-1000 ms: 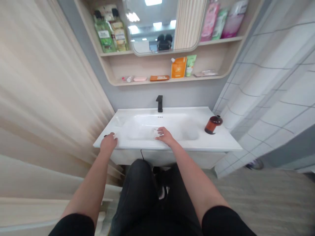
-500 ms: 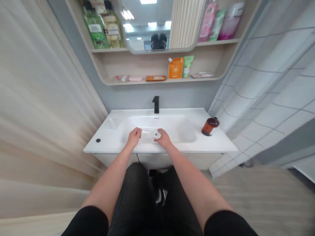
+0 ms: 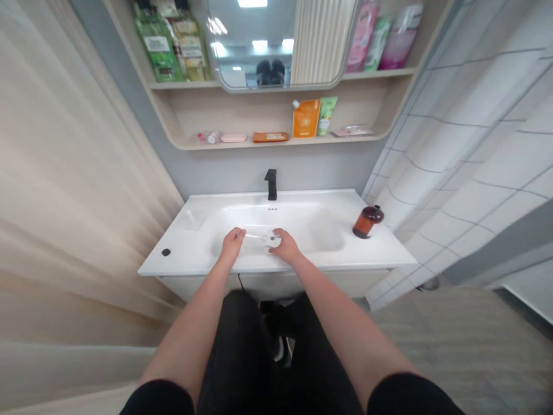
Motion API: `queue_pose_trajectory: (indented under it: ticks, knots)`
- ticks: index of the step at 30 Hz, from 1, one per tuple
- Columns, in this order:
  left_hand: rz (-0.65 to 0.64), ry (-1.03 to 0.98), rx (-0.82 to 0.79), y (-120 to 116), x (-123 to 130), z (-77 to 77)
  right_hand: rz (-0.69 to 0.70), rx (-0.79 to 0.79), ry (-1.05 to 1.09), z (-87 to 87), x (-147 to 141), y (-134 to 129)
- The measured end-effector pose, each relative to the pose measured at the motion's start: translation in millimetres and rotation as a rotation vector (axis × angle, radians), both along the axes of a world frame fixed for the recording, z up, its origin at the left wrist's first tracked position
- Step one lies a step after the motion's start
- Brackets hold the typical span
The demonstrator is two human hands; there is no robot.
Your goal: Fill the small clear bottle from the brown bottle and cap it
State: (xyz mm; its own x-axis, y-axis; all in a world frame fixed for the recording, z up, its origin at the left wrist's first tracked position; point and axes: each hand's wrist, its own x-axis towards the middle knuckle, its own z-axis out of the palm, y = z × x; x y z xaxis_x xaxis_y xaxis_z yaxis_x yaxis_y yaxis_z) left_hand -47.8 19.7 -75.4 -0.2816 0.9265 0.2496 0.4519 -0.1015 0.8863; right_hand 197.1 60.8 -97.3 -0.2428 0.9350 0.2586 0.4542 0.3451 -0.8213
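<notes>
Over the front part of the white sink basin, my left hand pinches one end of a thin white stick. The stick's other end reaches a small clear container, which my right hand grips from its right side. The container looks round and whitish; what it holds is too small to make out. Behind both hands stands the black faucet.
A brown bottle stands on the counter's right side. On the left lie a small black disc and a clear item. Above is a shelf with an orange pouch, tubes and bottles around a mirror.
The view has shifted slightly. The stick's end at the container has tilted a little downward relative to my left hand. Both hands keep their hold.
</notes>
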Motion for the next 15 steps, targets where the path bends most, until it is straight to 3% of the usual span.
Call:
queue_pose_trajectory:
  ticks: [11,15]
  knots:
    - [-0.296,-0.042,-0.113,0,14,-1.4,0.118,0.025,0.018,-1.8,-1,0]
    - [-0.319,0.033,-0.061,0,13,1.0,0.158,0.053,0.031,-1.1,0,-1]
